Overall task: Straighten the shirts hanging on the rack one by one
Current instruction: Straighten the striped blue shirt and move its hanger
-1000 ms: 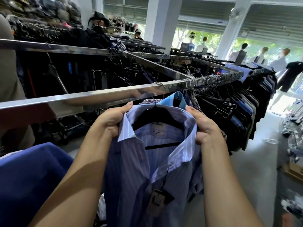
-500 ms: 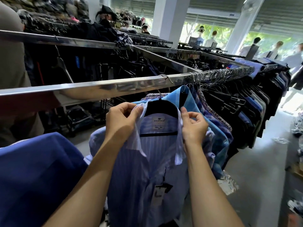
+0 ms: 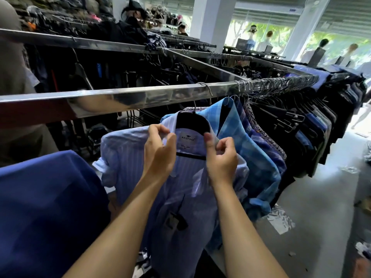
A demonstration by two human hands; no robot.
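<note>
Here, left hand [image 3: 158, 155], right hand [image 3: 220, 159] pinch shirt [image 3: 124, 157] collar edges (open rail [image 3: 120, 97] leftward).

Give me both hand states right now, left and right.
Left hand: closed, pinching the collar of the pale striped shirt.
Right hand: closed, pinching the other side of the same collar.

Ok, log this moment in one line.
left hand: pinches collar | right hand: pinches collar | striped shirt: on black hanger, on rail

Both hands, left hand [image 3: 159, 155] and right hand [image 3: 220, 159], pinch the striped shirt [image 3: 128, 157] collar under the rack rail [image 3: 140, 97].
</note>
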